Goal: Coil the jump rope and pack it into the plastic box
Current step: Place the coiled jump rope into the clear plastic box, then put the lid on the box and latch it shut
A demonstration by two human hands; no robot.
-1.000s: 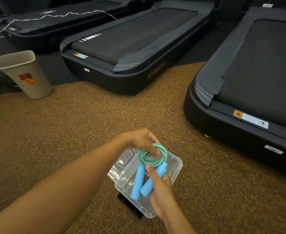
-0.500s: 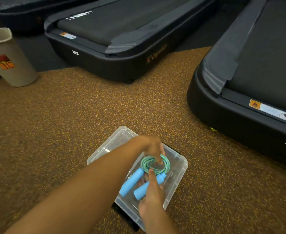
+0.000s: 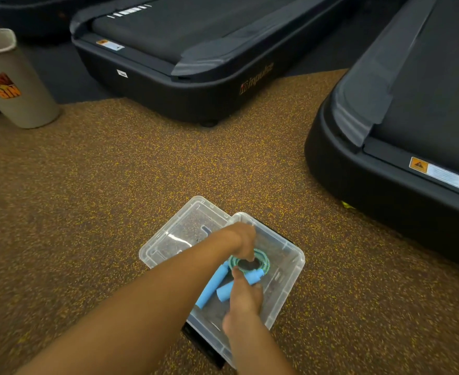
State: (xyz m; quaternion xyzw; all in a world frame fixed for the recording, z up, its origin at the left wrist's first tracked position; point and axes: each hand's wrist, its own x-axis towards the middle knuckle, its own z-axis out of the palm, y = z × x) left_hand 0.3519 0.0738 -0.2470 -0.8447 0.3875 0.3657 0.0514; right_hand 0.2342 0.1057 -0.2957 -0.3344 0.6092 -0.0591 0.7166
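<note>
The jump rope (image 3: 262, 262), a green-blue coil with two light blue handles (image 3: 212, 285), lies inside the clear plastic box (image 3: 290, 282) on the floor. My left hand (image 3: 243, 239) reaches into the box from the left and pinches the far side of the coil. My right hand (image 3: 243, 296) comes in from below, its fingers curled round the nearer handle with the thumb up by the coil. The clear lid (image 3: 179, 236) lies flat beside the box on its left.
Two black treadmill decks stand close by, one (image 3: 195, 50) behind and one (image 3: 399, 131) at the right. A beige waste bin (image 3: 11, 82) stands at the far left. A dark flat object (image 3: 204, 345) pokes out from under the box.
Both hands have lowered the coiled rope and handles from above the box down into it. The view has moved closer and tilted down.
</note>
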